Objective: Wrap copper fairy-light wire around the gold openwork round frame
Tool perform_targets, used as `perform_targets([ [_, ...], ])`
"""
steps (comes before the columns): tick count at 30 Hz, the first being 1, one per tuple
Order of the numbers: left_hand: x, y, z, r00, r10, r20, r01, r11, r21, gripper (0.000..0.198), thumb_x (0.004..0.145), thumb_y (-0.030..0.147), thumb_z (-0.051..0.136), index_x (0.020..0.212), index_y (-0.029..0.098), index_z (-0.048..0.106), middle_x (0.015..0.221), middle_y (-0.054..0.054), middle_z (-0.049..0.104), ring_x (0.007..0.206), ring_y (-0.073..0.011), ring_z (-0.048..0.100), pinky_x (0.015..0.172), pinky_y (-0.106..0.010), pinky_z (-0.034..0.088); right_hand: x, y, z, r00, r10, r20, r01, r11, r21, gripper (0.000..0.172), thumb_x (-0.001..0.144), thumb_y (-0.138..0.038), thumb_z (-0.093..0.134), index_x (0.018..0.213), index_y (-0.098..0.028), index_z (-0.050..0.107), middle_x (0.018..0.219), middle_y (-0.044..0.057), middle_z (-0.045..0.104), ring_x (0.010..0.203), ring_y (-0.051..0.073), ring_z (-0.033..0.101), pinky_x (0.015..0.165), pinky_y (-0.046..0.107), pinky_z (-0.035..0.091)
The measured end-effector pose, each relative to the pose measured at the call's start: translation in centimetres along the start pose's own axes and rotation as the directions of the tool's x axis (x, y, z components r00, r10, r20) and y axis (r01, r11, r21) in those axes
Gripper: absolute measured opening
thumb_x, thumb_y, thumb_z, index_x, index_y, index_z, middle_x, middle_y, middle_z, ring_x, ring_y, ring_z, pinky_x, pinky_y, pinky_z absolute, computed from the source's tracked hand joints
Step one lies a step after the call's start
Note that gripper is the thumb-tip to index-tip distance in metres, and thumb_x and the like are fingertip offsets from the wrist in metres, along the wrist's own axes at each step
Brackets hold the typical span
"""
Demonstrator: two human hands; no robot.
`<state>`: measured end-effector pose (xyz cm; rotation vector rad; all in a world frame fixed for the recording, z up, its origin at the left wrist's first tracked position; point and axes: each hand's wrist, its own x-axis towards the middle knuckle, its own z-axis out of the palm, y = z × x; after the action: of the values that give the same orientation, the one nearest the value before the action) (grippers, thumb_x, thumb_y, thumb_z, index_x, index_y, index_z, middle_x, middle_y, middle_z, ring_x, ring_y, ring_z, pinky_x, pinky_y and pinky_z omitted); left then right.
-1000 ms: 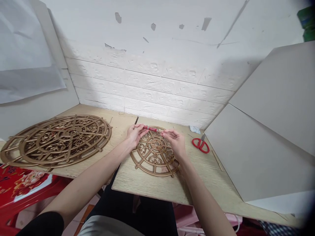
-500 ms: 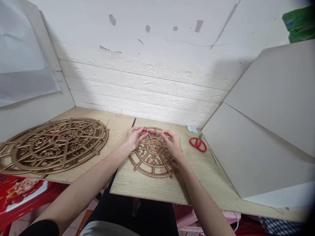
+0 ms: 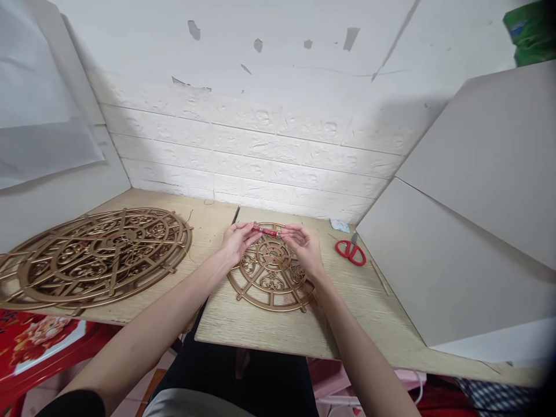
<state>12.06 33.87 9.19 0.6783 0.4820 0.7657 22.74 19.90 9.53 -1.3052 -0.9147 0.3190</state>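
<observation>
My left hand (image 3: 237, 241) pinches the left end of a slim red pen-like tube (image 3: 269, 232) with silvery bands. At the tube's right end, the fingertips of my right hand (image 3: 304, 248) are closed on it. The tube lies nearly level between both hands, above the far part of a round gold openwork panel (image 3: 271, 284). That panel rests flat on the table, with rings, spokes and scroll ornaments. Both hands cover parts of its sides.
Several larger gold openwork panels (image 3: 115, 289) are stacked on the table at the left. Red-handled scissors (image 3: 351, 253) and a thin stick (image 3: 380, 277) lie at the right, near a white board (image 3: 456, 249). A crumpled pale blue wrapper (image 3: 339, 225) is by the brick-patterned wall (image 3: 252, 145).
The fingers of my right hand have shifted slightly left over the end of the red tube. My left hand stays in nearly the same place, and the view has moved a little.
</observation>
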Motion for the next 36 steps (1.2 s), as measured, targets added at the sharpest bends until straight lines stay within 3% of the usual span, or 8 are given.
perform_targets([
  [3,-0.1,0.0,0.1,1.0,-0.001,-0.004,0.001,1.0,0.0,0.014,0.074,0.001,0.06,0.068,0.011,0.052,0.066,-0.006,0.065,0.063,-0.0136,0.065,0.077,-0.037,0.055,0.0,-0.1,-0.1,1.0,0.007,0.015,-0.007,0.998,0.063,0.026,0.068,-0.028,0.07,0.091,-0.019,0.061,0.092,0.006,0.07,0.085,0.017,0.065,0.086,0.035,0.05],
  [10,-0.3,0.2,0.2,1.0,-0.008,-0.025,0.008,1.0,-0.003,0.015,0.074,-0.001,0.059,0.068,0.011,0.052,0.067,-0.007,0.065,0.063,-0.0141,0.065,0.075,-0.036,0.056,-0.2,-0.4,-0.1,0.999,0.005,0.05,-0.007,1.0,0.03,0.013,0.073,-0.031,0.066,0.08,-0.02,0.064,0.082,0.004,0.07,0.079,0.018,0.066,0.074,0.034,0.054],
  [14,-0.2,0.2,0.2,1.0,-0.013,-0.026,0.013,1.0,0.001,0.015,0.075,0.0,0.058,0.069,0.012,0.052,0.066,-0.006,0.066,0.063,-0.0136,0.065,0.074,-0.034,0.056,-0.3,-0.6,-0.1,0.997,-0.022,0.069,0.019,0.999,0.043,0.015,0.072,-0.026,0.066,0.086,-0.019,0.064,0.088,0.004,0.07,0.081,0.017,0.066,0.08,0.034,0.053],
  [18,-0.2,0.2,0.2,1.0,-0.007,-0.024,0.007,1.0,0.011,0.014,0.075,0.0,0.058,0.069,0.012,0.052,0.066,-0.006,0.066,0.062,-0.0136,0.065,0.074,-0.035,0.056,-0.2,-0.6,-0.2,0.996,-0.048,0.069,0.046,0.998,0.031,0.008,0.075,-0.027,0.063,0.077,-0.019,0.063,0.089,0.004,0.07,0.08,0.016,0.065,0.083,0.035,0.051],
  [27,0.0,0.1,0.0,1.0,-0.014,0.004,0.014,1.0,0.001,0.013,0.073,0.0,0.06,0.069,0.011,0.055,0.068,-0.007,0.066,0.064,-0.0144,0.065,0.076,-0.037,0.055,-0.2,-0.9,-0.2,1.0,0.004,0.01,-0.005,0.999,0.041,0.014,0.073,-0.031,0.066,0.08,-0.02,0.06,0.084,0.004,0.07,0.081,0.018,0.065,0.079,0.035,0.051],
  [36,-0.1,0.2,-0.1,1.0,-0.01,0.006,0.01,1.0,0.018,0.012,0.074,0.0,0.06,0.069,0.01,0.055,0.069,-0.008,0.066,0.065,-0.0151,0.065,0.074,-0.035,0.056,-0.3,-1.4,-0.4,1.0,-0.008,0.01,0.008,1.0,-0.011,0.018,0.075,-0.032,0.065,0.088,-0.021,0.06,0.087,0.004,0.072,0.091,0.02,0.065,0.088,0.037,0.047],
])
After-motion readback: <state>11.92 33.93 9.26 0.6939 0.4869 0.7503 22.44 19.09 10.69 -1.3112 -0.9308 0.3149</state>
